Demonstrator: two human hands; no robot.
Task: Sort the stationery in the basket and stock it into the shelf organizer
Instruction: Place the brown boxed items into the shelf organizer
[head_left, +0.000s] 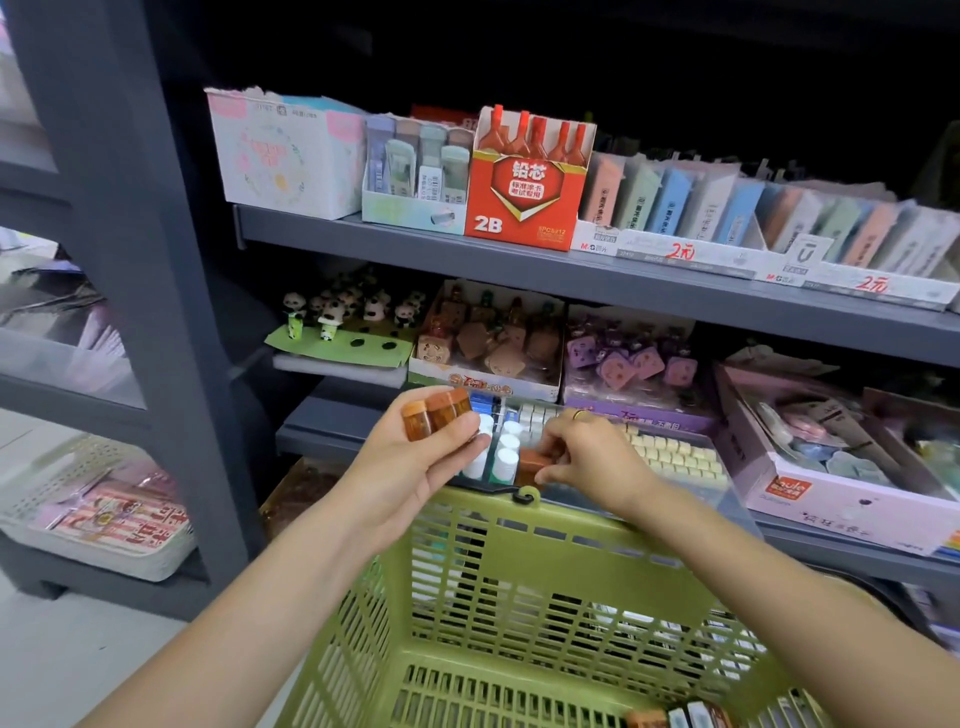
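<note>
**Orange tubes going into the organizer**

The left hand (415, 462) grips three orange tubes (436, 413), palm up, just above the green basket (519, 571) rim. Right of that grip, the right hand (587, 457) pinches another orange piece (532, 465), probably a tube, down in the shelf organizer (670, 457) beside white-capped tubes (506, 452). Display boxes crowd close behind; the basket edge lies directly beneath both wrists.
</note>
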